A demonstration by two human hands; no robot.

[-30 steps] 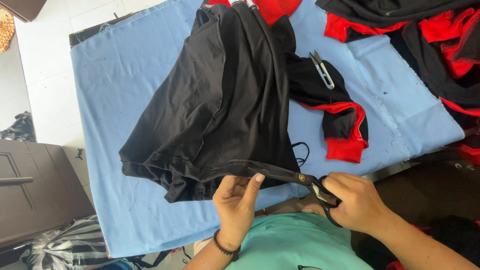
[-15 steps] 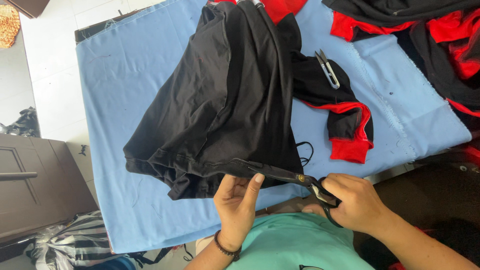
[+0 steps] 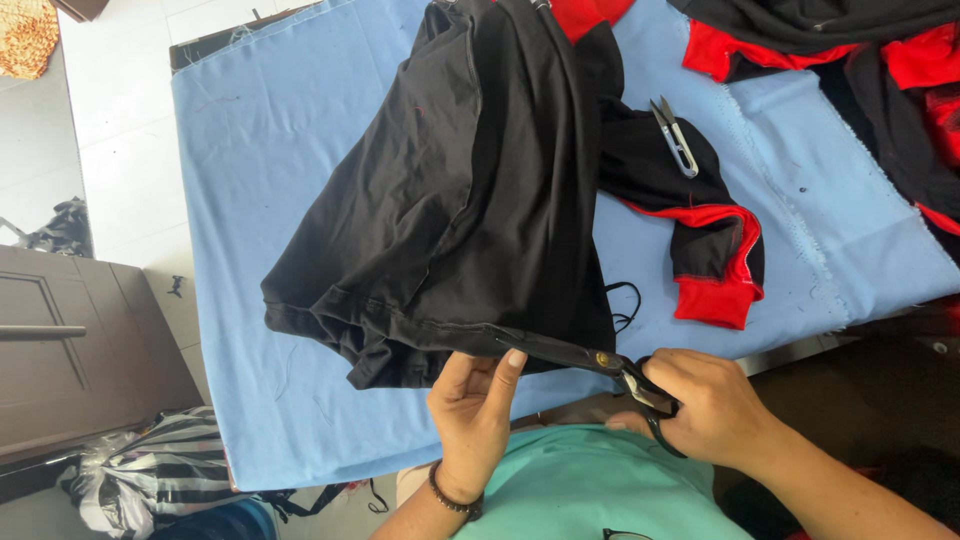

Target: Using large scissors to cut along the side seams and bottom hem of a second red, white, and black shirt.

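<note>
A large black garment [image 3: 470, 200] lies bunched on a light blue cloth [image 3: 270, 150] that covers the table. My left hand [image 3: 472, 415] holds the garment's near hem, thumb up against the fabric. My right hand [image 3: 705, 408] grips black-handled scissors [image 3: 600, 362], whose blades lie along the hem and point left toward my left thumb. A black sleeve with a red cuff [image 3: 715, 270] sticks out to the right of the garment.
Small metal thread snips [image 3: 676, 136] rest on the black sleeve. More black and red garments [image 3: 880, 70] are piled at the far right. A dark wooden cabinet [image 3: 70, 350] stands left of the table, with a striped bag [image 3: 150, 470] on the floor.
The view has shifted a little; the garment sits slightly lower and further right in frame. Both hands hold the same grip, with the scissors still at the hem.
</note>
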